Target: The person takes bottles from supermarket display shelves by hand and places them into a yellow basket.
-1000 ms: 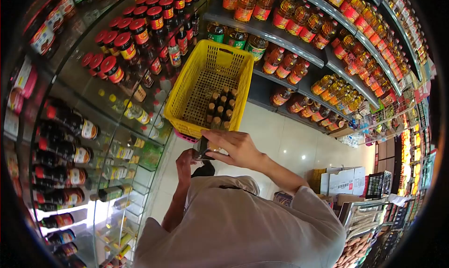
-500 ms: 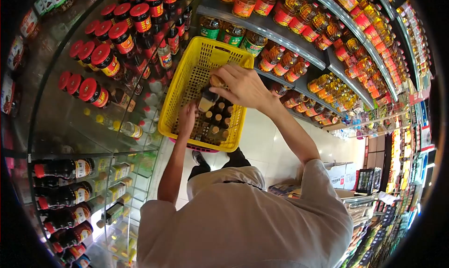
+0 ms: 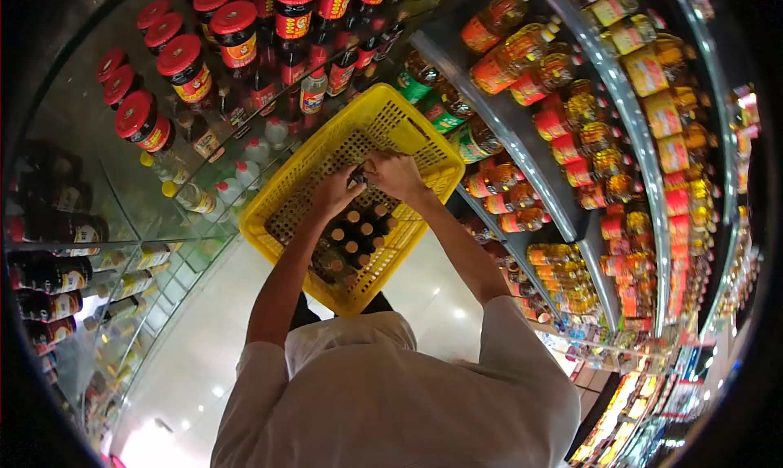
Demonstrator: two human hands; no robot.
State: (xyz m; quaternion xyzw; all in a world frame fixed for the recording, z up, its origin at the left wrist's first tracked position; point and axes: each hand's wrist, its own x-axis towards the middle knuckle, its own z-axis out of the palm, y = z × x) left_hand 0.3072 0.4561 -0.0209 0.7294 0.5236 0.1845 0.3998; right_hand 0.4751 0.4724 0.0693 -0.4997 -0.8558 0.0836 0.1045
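1. Inside the yellow, perforated plastic basket (image 3: 420, 133), between my hands: one dark, bottle-like item (image 3: 357, 177), mostly hidden by fingers. It lies just beyond the cluster nearest me; height above the basket floor cannot be told.
2. Left hand (image 3: 334, 194): mine, narrow, thumb and fingers drawn in on the item's near left side.
3. Right hand (image 3: 392, 175): mine, narrow, fingertips bunched on the item from the right.
4. Cluster of dark, round bottles with tan caps (image 3: 351, 246): packed close at the near end of the basket, below my wrists.
5. Risks, in my judgement: a loose fingertip hold could let the item slip; a low swing of my wrist could knock the cluster; a bottle stood off-level on the holed floor could tip.
6. Direction: the cluster's caps face up toward me, long axes roughly upright. For the item in hand, cap end and long axis are covered; I cannot tell.
7. Flanking stock: red-lidded, dark jars (image 3: 145, 124) on glass shelving, left; golden oil bottles with orange labels (image 3: 510, 64) on grey shelving, right.
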